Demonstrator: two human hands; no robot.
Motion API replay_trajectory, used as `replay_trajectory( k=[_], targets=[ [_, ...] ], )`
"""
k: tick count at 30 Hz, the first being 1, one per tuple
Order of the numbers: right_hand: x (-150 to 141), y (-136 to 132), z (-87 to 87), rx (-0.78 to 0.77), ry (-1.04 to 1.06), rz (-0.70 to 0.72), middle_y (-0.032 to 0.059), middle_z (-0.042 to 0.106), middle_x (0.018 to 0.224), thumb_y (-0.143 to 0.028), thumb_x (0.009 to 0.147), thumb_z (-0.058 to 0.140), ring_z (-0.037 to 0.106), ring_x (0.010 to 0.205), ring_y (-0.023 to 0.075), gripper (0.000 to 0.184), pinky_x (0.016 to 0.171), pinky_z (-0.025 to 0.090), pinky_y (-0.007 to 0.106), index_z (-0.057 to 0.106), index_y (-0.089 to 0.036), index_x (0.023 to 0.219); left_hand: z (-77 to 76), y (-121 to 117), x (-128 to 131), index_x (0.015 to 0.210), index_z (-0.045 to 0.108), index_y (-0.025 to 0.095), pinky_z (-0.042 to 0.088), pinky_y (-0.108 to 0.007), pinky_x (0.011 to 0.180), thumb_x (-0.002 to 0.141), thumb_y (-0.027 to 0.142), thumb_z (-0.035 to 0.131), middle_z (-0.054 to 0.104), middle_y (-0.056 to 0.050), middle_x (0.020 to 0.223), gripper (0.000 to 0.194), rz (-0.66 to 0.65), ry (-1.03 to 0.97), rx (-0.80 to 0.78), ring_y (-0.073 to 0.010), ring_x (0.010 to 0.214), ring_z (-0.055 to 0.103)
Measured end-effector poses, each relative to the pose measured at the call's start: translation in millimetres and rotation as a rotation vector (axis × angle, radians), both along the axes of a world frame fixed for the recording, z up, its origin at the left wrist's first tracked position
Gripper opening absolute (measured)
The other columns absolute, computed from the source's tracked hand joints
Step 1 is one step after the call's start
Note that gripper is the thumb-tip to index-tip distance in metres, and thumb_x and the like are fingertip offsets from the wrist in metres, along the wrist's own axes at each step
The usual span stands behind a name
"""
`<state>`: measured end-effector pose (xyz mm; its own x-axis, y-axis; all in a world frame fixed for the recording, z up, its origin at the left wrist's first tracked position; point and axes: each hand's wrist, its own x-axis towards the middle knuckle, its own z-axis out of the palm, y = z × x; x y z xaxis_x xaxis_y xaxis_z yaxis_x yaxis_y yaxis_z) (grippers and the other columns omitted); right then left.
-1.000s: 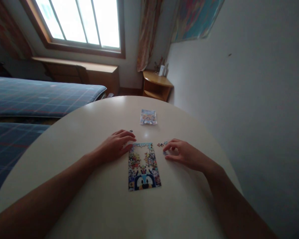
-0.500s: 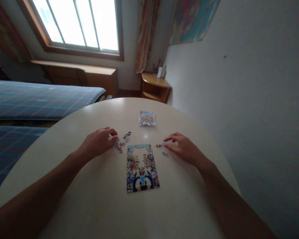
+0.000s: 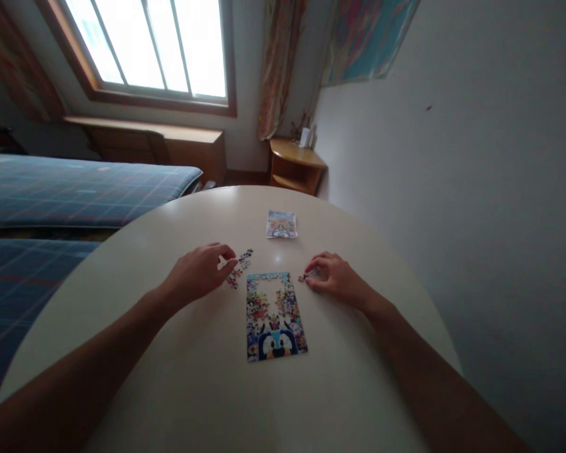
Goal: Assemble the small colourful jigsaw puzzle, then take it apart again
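A partly filled jigsaw puzzle (image 3: 276, 343) lies flat on the table, a blue cartoon dog's face along its near edge and a bare gap in its upper middle. Left of it, my left hand (image 3: 200, 270) pinches a puzzle piece between thumb and forefinger, over a small heap of loose puzzle pieces (image 3: 246, 257). The fingers partly cover that heap. On the other side, my right hand (image 3: 337, 280) has its thumb and fingertips closed round a puzzle piece (image 3: 302, 277) at the table surface. Other pieces beneath that hand are mostly hidden.
A small printed picture sheet (image 3: 282, 224) lies beyond the puzzle on the round cream table (image 3: 207, 390). A white wall (image 3: 476, 189) runs close along the right. Beds with plaid mattresses (image 3: 85, 189) stand at the left, and a corner shelf (image 3: 297, 154) is behind the table.
My left hand has moved right across the loose pieces. My right hand has shifted slightly left, its fingers closing in over the pieces there. The view has swung slightly.
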<state>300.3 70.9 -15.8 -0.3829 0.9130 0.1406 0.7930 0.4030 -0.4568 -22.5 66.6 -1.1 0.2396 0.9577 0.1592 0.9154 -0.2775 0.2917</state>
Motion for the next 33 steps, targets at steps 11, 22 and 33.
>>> replay_trajectory(
  k=[11, 22, 33],
  targets=[
    [-4, -3, 0.7, -0.042, -0.008, 0.005, 0.0072, 0.063, 0.111, -0.024, 0.077, 0.068, 0.054, 0.107, 0.0263, 0.014, 0.098, 0.037, 0.047, 0.073, -0.026, 0.089, 2.2, -4, 7, 0.094, 0.068, 0.021, 0.049, -0.033, 0.070, 0.088, 0.042, 0.052, 0.071, -0.006, 0.090, 0.027, -0.151, -0.127, -0.059, -0.0208, 0.078, 0.065],
    [-5, -12, 0.5, -0.037, 0.008, 0.021, 0.0074, 0.067, 0.108, -0.025, 0.075, 0.069, 0.055, 0.106, 0.0256, 0.009, 0.097, 0.036, 0.045, 0.070, -0.021, 0.084, -3.8, -23, 17, 0.130, 0.054, 0.027, 0.036, -0.048, 0.109, 0.083, 0.048, 0.068, 0.051, -0.009, 0.139, 0.053, -0.667, -0.116, -0.163, -0.0293, 0.128, 0.046],
    [-8, -17, 7.4, -0.059, 0.035, 0.071, 0.0058, 0.071, 0.087, -0.023, 0.076, 0.069, 0.061, 0.091, 0.0213, 0.010, 0.090, 0.042, 0.038, 0.071, -0.020, 0.085, -6.7, -21, 16, 0.130, 0.054, 0.028, 0.038, -0.047, 0.107, 0.083, 0.051, 0.066, 0.052, -0.008, 0.137, 0.053, -0.677, -0.128, -0.147, -0.0296, 0.126, 0.047]
  ],
)
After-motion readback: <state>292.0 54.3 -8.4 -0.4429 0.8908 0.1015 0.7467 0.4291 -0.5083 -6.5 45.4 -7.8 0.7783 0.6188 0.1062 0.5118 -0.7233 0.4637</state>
